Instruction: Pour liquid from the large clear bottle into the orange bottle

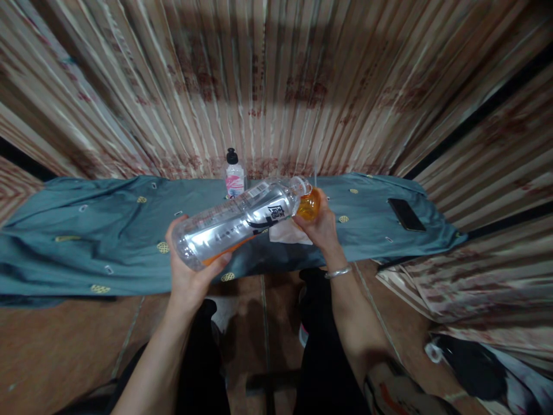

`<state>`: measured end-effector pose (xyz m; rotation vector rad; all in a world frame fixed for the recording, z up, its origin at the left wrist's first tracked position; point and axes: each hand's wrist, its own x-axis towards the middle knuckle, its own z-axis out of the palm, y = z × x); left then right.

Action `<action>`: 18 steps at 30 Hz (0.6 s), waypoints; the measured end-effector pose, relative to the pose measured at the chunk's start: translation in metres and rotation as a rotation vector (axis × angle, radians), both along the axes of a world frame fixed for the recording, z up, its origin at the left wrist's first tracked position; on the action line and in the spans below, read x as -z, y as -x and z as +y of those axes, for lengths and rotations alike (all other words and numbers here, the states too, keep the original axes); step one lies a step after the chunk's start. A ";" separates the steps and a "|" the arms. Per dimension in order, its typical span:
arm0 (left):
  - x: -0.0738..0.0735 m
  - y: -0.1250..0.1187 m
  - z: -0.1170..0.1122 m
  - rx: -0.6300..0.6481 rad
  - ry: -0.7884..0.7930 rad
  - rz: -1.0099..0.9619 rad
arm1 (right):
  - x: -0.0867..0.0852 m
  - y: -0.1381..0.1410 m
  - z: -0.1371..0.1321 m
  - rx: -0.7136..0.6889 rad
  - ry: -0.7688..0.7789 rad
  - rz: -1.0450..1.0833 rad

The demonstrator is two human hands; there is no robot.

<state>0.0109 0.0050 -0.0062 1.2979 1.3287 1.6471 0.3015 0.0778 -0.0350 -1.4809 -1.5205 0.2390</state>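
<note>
A large clear plastic bottle [233,222] with a silver label and dark characters lies tilted across the middle of the view. My left hand [192,271] is wrapped around its base end, the thumb along the lower side. The uncapped mouth points right, at a small container of orange liquid [308,204]. My right hand [320,223] grips that container, a thin straw-like stick rising behind it. Whether the bottle's mouth touches the container's rim I cannot tell. Some orange shows along the bottle's underside. Beneath the hands lies a white tissue [290,231].
A small bottle with a black cap [234,176] and pink label stands at the table's back edge. A dark phone [406,214] lies on the right of the teal tablecloth [121,236]. Striped curtains [276,86] hang close behind and at the sides. A dark bundle [470,366] lies on the floor.
</note>
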 end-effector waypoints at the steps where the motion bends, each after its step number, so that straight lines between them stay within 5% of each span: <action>1: -0.001 0.000 0.000 -0.003 -0.006 0.004 | -0.001 0.000 0.000 -0.002 0.003 0.003; 18: -0.006 -0.002 -0.002 0.009 0.017 -0.014 | -0.001 0.001 0.000 0.008 -0.010 -0.004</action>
